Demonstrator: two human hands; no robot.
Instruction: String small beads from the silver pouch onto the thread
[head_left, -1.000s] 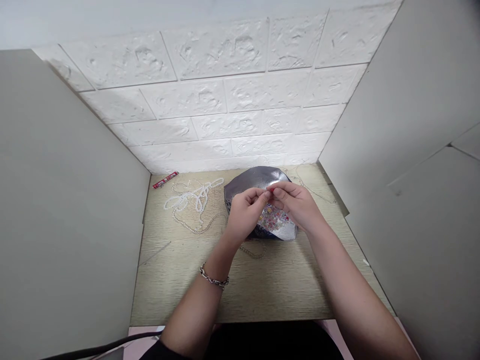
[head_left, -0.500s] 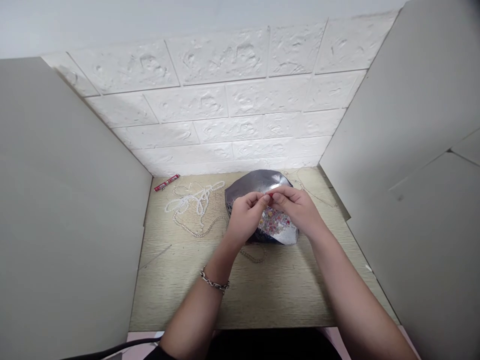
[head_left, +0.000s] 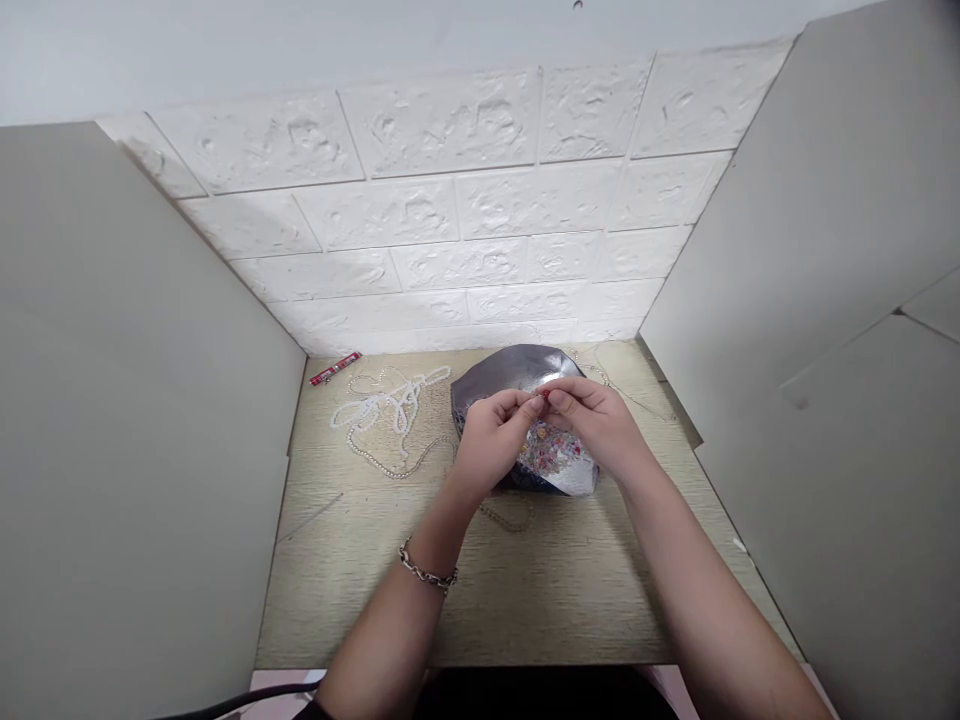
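Wood-grain table (head_left: 465, 600), red packet label (head_left: 335, 368) illegible; hands (head_left: 585, 420) pinching.

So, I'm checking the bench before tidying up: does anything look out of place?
The white bead strand lies in tangled loops on the wood-grain tabletop, beside the crumpled silver foil dish; the snarl looks unplanned, and the dish's rim looks dented.
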